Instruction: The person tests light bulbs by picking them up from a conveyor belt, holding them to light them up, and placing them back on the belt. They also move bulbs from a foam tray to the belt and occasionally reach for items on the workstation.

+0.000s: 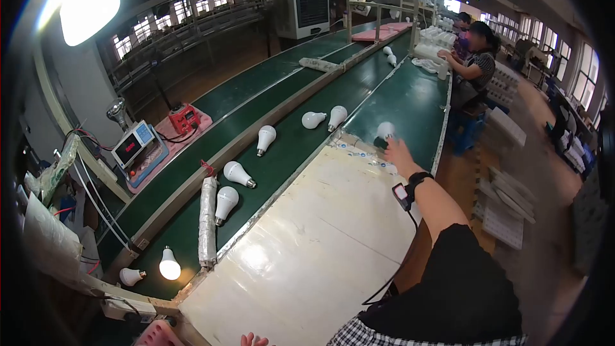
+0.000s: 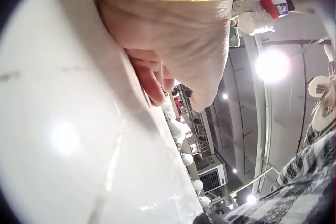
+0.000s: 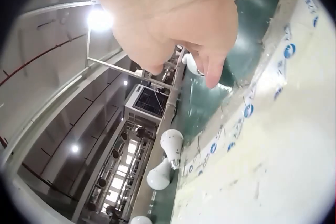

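Observation:
At the far end of the white table sheet, my right hand (image 1: 400, 156) grips a white light bulb (image 1: 385, 130), its rounded head pointing away from me. In the right wrist view the fingers curl down and partly cover that bulb (image 3: 192, 65). My left hand (image 2: 173, 40) rests low by the white tabletop (image 2: 58, 108), fingers loosely bent with nothing in them. Only its fingertips show at the bottom of the head view. One lit bulb (image 1: 169, 265) stands glowing on the green belt, beside an unlit bulb (image 1: 131, 276) lying on its side.
Several more white bulbs lie along the green belt (image 1: 282, 173). A wrapped bar (image 1: 208, 221) crosses it at the left. Beyond the rail stand a meter with a red display (image 1: 132, 147) and a red device (image 1: 184, 118). Another person (image 1: 480, 64) works farther along the right.

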### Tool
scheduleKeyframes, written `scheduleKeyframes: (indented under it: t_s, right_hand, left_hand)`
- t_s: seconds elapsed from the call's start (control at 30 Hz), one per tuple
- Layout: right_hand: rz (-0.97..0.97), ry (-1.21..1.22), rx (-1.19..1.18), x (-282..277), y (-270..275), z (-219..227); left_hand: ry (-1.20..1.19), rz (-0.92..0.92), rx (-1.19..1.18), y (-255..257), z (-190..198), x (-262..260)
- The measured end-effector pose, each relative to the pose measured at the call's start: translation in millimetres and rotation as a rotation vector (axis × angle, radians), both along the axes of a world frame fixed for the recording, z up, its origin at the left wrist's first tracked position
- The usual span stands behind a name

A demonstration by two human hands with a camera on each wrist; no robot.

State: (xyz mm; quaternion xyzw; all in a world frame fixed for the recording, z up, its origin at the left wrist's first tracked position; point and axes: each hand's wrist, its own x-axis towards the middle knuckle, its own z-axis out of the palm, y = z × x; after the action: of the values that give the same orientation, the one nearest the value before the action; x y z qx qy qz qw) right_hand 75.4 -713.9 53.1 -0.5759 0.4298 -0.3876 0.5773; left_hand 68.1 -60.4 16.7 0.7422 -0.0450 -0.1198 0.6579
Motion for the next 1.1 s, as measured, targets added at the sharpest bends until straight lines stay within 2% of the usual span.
scheduleKeyframes:
  t_s: [0.03,0.07,0.13,0.17,0.23,0.3,0.4,0.47,0.5,0.53,0.67,0.7,0.8,0.9,0.93,1.0,1.03,1.07,1.1]
  right_hand:
    - [-0.138,0.124,-0.038,4.1,-11.5,14.4]
    - [-0.136,0.115,-0.036,9.1,-33.8,-5.6]
    - [0.298,0.336,-0.585,17.8,-88.3,-73.2]
    - [0.264,0.147,-0.151,24.5,-29.6,-38.9]
    - [0.396,0.189,-0.142,36.4,32.2,-31.7]
    - [0.587,0.212,-0.275,48.4,91.0,-37.8]
    - [0.827,0.249,-0.253,72.6,175.0,-19.1]
    - [1.02,0.351,-0.524,96.9,216.4,-14.9]
    - [1.065,0.305,-0.622,112.7,237.0,-6.5]
    - [1.125,0.297,-0.615,131.6,256.4,-2.0]
    - [1.164,-0.054,-1.12,216.3,320.2,13.2]
    - [1.192,-0.105,-1.156,237.5,338.8,18.9]
    - [1.312,-0.123,-1.225,299.9,400.8,25.9]
    - [1.282,-0.056,-1.434,350.6,462.9,15.1]
    - [1.181,-0.106,-1.575,363.5,482.3,10.9]
    - [1.188,0.263,-1.628,378.5,508.0,1.5]
    - [1.118,0.434,-1.639,390.3,516.4,-6.6]
    - [1.047,0.612,-1.641,399.9,521.1,-17.4]
    - [0.998,0.622,-1.528,406.9,519.1,-24.4]
  left_hand:
    - [0.005,0.008,0.005,-1.0,1.7,1.7]
    - [-0.004,0.01,0.006,-3.0,4.4,2.2]
    - [0.003,0.016,0.007,-4.0,8.1,-0.9]
    - [0.009,0.014,0.007,-4.1,6.7,-2.3]
    - [0.028,0.04,0.039,-3.2,-0.8,-2.0]
    - [0.053,0.043,0.006,-3.4,-3.5,-1.7]
    - [0.096,0.088,0.029,-8.9,13.2,-4.7]
    - [0.092,0.074,0.078,-9.1,19.1,-2.1]
    - [0.036,0.055,0.106,-7.3,16.1,1.1]
    - [-0.014,0.037,0.139,-3.4,12.8,2.0]
    - [-0.109,0.097,0.21,-2.1,5.3,3.5]
    - [-0.09,0.097,0.18,-2.2,4.4,3.5]
    - [-0.107,0.115,0.152,-1.2,6.0,5.0]
    - [-0.205,0.053,0.175,-0.9,5.3,4.7]
    - [-0.207,0.078,0.184,-0.7,6.5,4.9]
    - [-0.253,0.033,0.204,2.2,12.6,7.0]
    - [-0.112,-0.041,0.194,7.0,16.7,7.9]
    - [-0.106,-0.023,0.192,10.7,17.0,11.2]
    - [-0.149,-0.075,0.187,12.8,18.5,14.5]
